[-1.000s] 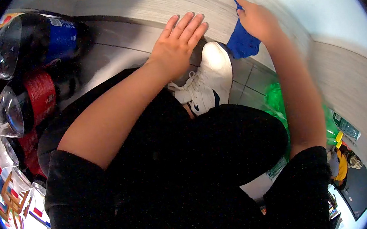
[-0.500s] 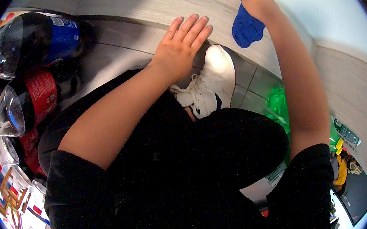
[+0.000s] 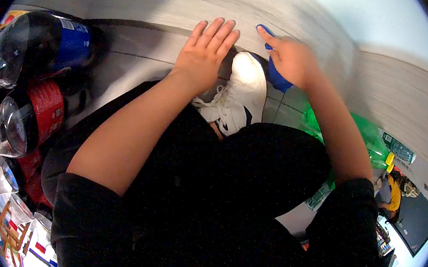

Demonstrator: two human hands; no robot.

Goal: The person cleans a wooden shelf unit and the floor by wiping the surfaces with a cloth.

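Wood-grain panel [image 3: 174, 4] ahead. Blue cloth [image 3: 278, 79] before it, gripped in the right hand [image 3: 292, 62]; left hand [image 3: 199, 57] spread wide, palm hidden. Cloth judged light, limp (nothing fragile); best held bunched mid-body.

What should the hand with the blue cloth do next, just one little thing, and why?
Maybe wipe the blue cloth lightly along the wood-grain panel. The right hand has it in its grip, with a fingertip pointing at the panel, and the left hand is spread off to the side, out of the way.
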